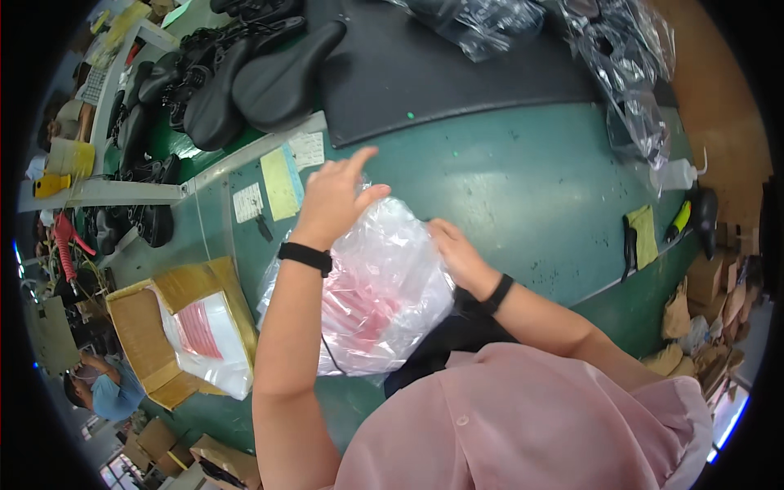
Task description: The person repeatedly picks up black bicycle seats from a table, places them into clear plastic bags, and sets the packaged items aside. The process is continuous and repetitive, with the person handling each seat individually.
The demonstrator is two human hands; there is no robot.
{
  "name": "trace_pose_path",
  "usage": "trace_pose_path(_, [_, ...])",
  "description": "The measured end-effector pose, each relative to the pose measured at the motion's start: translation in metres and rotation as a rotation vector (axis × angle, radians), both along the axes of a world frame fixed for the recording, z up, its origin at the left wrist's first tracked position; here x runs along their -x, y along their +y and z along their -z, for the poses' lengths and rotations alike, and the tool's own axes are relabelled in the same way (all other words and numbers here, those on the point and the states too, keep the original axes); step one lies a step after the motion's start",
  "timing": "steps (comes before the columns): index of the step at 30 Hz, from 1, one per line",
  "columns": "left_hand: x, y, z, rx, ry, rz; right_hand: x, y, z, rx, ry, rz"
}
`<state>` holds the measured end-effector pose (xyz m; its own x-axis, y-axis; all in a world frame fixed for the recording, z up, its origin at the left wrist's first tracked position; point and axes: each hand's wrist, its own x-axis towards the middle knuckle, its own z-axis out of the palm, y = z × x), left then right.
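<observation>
In front of my body is a crumpled clear plastic bag [392,269] with pink-red printing, over the near edge of the green table. What it contains, if anything, I cannot make out. My left hand [336,200] is over the bag's far left part, thumb and forefinger stretched apart, the other fingers partly hidden. At the bag's right edge, my right hand [459,257] has its fingers bent and closed on the plastic. Part of a black thing [449,335] shows below the right wrist, between the bag and my shirt.
An open cardboard box [135,327] of similar printed bags stands left. Several black bicycle saddles [273,86] lie far left. A black mat [457,82] and plastic-wrapped saddles [625,73] are at the back. A white bottle [676,174] and yellow cloth [643,237] lie right; paper slips [280,184] lie left.
</observation>
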<state>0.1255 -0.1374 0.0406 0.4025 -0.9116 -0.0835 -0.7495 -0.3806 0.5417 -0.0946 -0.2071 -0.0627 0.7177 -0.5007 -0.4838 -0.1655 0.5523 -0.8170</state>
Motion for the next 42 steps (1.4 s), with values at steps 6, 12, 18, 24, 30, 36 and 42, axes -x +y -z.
trace_pose_path(6, [-0.012,0.068,-0.018,0.431,-0.03,-0.473,0.007,-0.124,-0.061,1.176,0.283,-0.189])
trace_pose_path(12, [0.074,0.119,0.041,-0.024,0.094,-0.516,-0.203,-0.181,-0.119,1.874,-0.15,-0.419])
trace_pose_path(18, [0.059,0.131,0.074,-0.31,0.027,-0.263,-0.351,-0.169,-0.07,2.247,0.134,-0.731])
trace_pose_path(24, [0.025,0.136,0.071,-0.251,0.032,-0.143,-0.354,-0.17,-0.077,2.101,0.256,-0.926])
trace_pose_path(30, [0.018,0.143,0.077,-0.183,0.01,-0.093,-0.27,-0.152,-0.072,1.642,0.25,-0.664])
trace_pose_path(36, [0.033,0.131,0.039,0.16,-0.066,-0.36,-0.071,-0.156,-0.111,0.221,0.085,-0.438])
trace_pose_path(42, [0.147,0.023,0.035,0.162,0.174,-0.747,0.113,-0.123,-0.042,-0.503,-0.039,-0.227])
